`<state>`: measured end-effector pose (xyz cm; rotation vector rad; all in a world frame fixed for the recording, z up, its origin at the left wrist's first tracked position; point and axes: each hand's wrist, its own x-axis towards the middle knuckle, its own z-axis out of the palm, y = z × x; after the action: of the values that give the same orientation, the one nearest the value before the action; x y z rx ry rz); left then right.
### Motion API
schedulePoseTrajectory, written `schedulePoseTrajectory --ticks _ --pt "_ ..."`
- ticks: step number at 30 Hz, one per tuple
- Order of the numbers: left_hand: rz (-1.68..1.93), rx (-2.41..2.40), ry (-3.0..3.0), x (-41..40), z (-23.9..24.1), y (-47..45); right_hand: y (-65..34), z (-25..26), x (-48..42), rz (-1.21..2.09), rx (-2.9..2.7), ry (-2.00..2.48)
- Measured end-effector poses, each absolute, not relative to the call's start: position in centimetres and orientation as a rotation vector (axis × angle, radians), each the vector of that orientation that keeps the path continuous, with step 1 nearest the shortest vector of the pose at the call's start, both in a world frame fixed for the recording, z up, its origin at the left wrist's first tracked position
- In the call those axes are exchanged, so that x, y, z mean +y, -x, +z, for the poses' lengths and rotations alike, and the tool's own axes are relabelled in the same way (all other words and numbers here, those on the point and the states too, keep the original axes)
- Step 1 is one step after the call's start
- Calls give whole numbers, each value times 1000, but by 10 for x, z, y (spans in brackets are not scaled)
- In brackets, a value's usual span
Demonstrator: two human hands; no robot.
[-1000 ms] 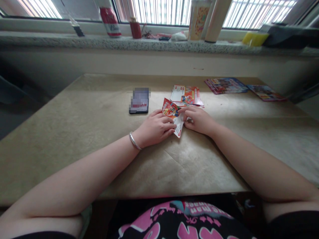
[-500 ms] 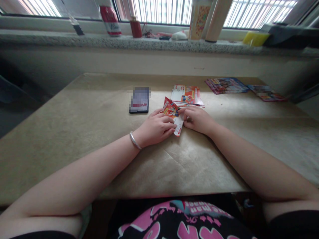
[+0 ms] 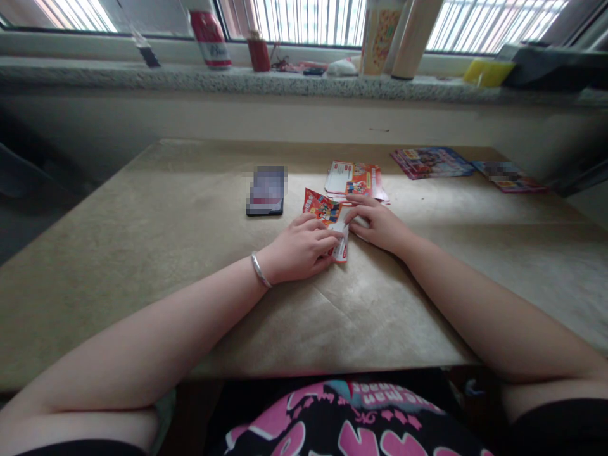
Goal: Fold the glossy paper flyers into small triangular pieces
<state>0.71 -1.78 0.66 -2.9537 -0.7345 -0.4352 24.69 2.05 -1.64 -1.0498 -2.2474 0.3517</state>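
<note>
A red and white printed paper leaflet (image 3: 323, 209), folded at an angle with raised creases, lies on the table between my hands. My left hand (image 3: 306, 246), with a silver bangle at its wrist, rests flat over the leaflet's lower left part, fingers stretched across it. At the leaflet's right edge is my right hand (image 3: 377, 223), fingers apart and slightly bent, fingertips touching the paper. Part of the leaflet is hidden under my left fingers. Just beyond my right hand lies a small stack of similar red and white leaflets (image 3: 357, 179).
A dark phone (image 3: 266, 191) lies left of the leaflet. Further right are colourful printed booklets (image 3: 432, 163) and another pile (image 3: 510, 177). A beige cover lies on the table (image 3: 156, 228). Behind it, the windowsill (image 3: 308, 83) holds a can (image 3: 211, 39), a red bottle (image 3: 258, 52) and a yellow object (image 3: 489, 73).
My right fingers have spread from a curled grip and reach a little further forward. The leaflet has turned slightly and shows more of its white part. My left hand has shifted slightly right.
</note>
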Motion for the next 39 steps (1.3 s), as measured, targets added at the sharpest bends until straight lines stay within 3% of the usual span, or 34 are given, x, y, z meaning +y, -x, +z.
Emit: schedulePoseTrajectory --ticks 16,23,39 --pt "-440 -727 2935 -18 7 -8 -240 -13 17 410 -2118 1060" --pt "-462 -719 2965 -19 10 -6 -227 -14 13 700 -1864 1093" --pt "-423 -731 2921 -18 12 -5 -220 -11 11 941 -1598 1185"
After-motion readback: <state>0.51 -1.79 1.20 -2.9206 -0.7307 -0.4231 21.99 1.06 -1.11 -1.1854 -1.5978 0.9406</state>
